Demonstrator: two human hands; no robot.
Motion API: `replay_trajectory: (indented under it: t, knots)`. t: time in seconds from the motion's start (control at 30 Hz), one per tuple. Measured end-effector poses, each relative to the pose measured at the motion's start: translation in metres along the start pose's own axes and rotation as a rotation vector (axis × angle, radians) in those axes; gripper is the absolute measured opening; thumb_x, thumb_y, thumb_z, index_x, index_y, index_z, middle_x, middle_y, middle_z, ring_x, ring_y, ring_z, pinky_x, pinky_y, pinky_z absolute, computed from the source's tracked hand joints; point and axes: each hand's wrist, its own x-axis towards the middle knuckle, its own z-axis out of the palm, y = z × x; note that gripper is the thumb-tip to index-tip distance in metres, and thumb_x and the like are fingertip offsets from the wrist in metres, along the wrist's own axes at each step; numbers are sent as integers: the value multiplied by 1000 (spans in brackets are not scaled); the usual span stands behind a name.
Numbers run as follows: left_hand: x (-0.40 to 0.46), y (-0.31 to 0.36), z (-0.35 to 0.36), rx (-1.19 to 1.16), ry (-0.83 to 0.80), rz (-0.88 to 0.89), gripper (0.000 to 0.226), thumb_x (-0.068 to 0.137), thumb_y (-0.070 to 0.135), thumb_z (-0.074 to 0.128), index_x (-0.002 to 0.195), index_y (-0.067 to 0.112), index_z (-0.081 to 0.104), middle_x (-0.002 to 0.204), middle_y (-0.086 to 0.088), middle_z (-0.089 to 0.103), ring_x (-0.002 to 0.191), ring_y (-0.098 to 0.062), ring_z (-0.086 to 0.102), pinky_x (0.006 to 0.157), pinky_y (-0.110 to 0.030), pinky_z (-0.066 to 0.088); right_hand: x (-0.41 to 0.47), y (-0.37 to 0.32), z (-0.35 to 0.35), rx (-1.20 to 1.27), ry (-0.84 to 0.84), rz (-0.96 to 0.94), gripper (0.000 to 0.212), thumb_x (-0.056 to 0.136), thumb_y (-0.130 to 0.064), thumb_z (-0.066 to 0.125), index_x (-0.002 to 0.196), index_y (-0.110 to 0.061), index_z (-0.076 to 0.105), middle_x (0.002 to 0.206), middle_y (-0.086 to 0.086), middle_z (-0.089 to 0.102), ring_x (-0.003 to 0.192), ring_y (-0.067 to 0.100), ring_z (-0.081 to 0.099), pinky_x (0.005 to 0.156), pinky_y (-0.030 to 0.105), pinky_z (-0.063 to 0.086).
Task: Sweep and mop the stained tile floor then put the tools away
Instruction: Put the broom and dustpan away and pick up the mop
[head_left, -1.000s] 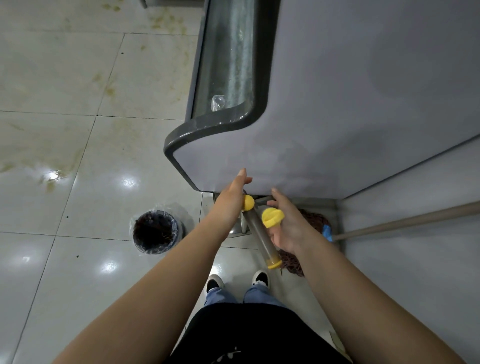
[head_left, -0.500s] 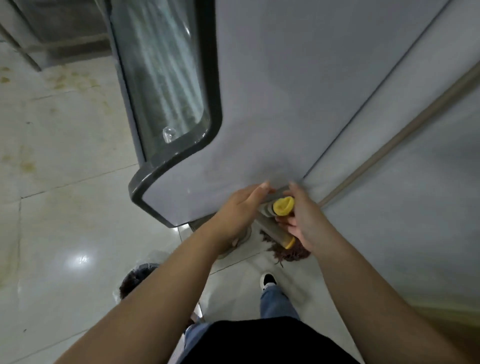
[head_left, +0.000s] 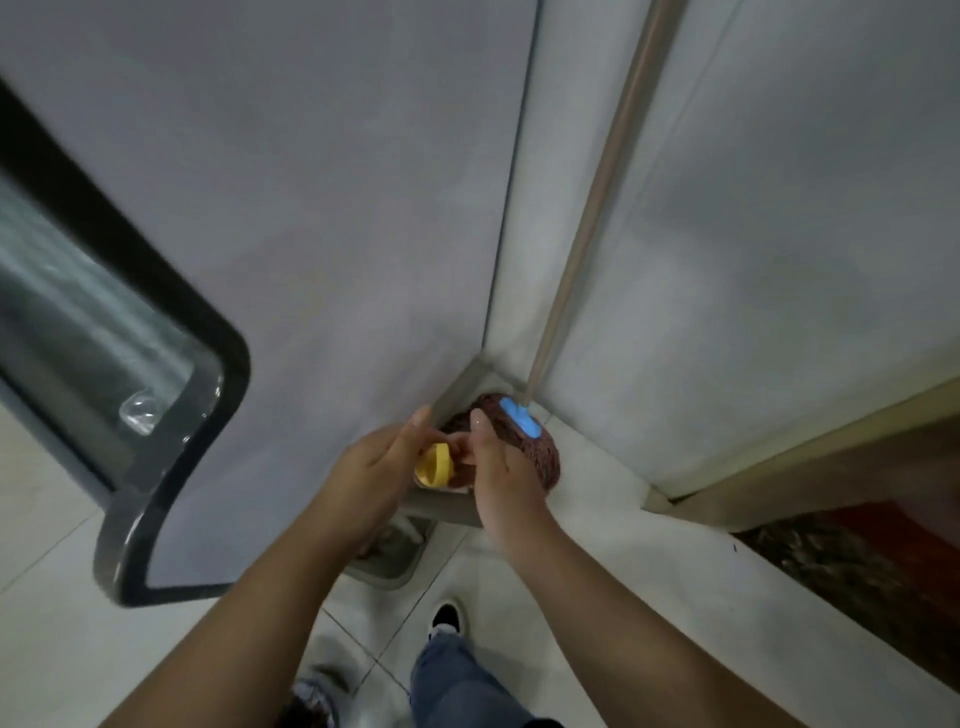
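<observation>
Mop (head_left: 524, 447) standing in the corner where the grey panel (head_left: 337, 208) meets the pale wall (head_left: 779, 260), reddish-brown string head bunched on the floor, blue clamp (head_left: 521, 415) sitting on top of the strings, tan handle (head_left: 597, 197) leaning up along the wall and running out of the top of the view. Looking matted and dark, strings partly covered by the hands. Left hand (head_left: 376, 467) curling around a yellow cap (head_left: 432, 465), fingers wrapping its far side. Right hand (head_left: 498, 467) closing in just beside it, thumb pointing up, fingers tucked under and out of sight, apparently gripping the same item; not possible to tell what lies below the cap, the body being hidden between both palms. Blurring smearing the dark-rimmed glass panel (head_left: 104, 332) at left. Showing below: white tile floor (head_left: 52, 649), one black-and-white shoe (head_left: 447, 618), blue jeans (head_left: 462, 680). Brown patterned surface (head_left: 857, 561) at right, cut off by the edge, hard to identify.
</observation>
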Motion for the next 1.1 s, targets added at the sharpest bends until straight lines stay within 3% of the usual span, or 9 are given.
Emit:
replay_trajectory:
  t: [0.17,0.3,0.47,0.6,0.73,0.83,0.93,1.03,1.1]
  knots:
    - [4,-1,6,-100,99,-62,49,97,37,33,70,22,70,88,0,70,88,-15,61,77,-24,44,4,5,5,125,-4,-2,62,76,-66,28,83,-20,69,90,11,70,90,22,65,89,45,51]
    - [7,4,11,-148,185,-161,61,98,36,34,48,25,68,63,13,69,62,3,60,62,-19,44,7,7,6,39,-25,-52,71,79,-66,23,88,-14,71,88,7,71,84,17,63,80,33,51]
    - [3,4,17,-19,175,-77,46,98,34,36,68,21,68,73,3,66,68,8,58,57,-3,40,5,4,-3,-109,-120,-104,52,99,-49,25,110,-23,68,106,3,70,102,15,60,79,24,38]
    - [5,4,18,61,107,0,43,89,60,36,72,30,62,76,7,62,74,1,57,70,-18,42,2,-2,-5,-201,-82,-168,49,100,-45,23,109,-22,65,104,1,69,99,16,60,72,20,32]
    - [7,1,17,71,93,94,37,76,63,28,69,40,57,75,17,58,77,-1,55,76,-26,43,-3,-9,-1,-335,-10,-194,51,100,-43,18,122,-22,59,110,7,67,103,24,60,79,27,40]
    - [10,2,10,171,-12,202,36,81,61,24,75,42,54,76,18,57,77,-1,53,72,-28,43,-3,-16,5,-190,69,-98,64,93,-60,16,106,-23,66,101,2,68,100,22,61,86,32,44]
    - [12,-3,1,286,-118,343,51,83,58,22,106,32,60,99,10,61,98,-9,54,84,-34,44,-5,-24,15,32,162,-6,77,68,-81,10,94,-39,69,96,-8,69,105,17,60,99,38,43]
    - [16,-6,-8,355,-211,405,66,82,59,21,115,17,60,107,1,60,101,-16,54,85,-33,42,-5,-32,25,160,263,116,64,57,-83,10,64,-49,64,80,-21,62,110,17,57,107,42,36]
    - [22,-4,-16,345,-247,473,56,85,55,24,107,20,61,96,7,59,92,-7,52,78,-22,39,-1,-37,33,286,312,165,59,68,-81,20,72,-41,64,88,-11,66,104,18,59,103,38,39]
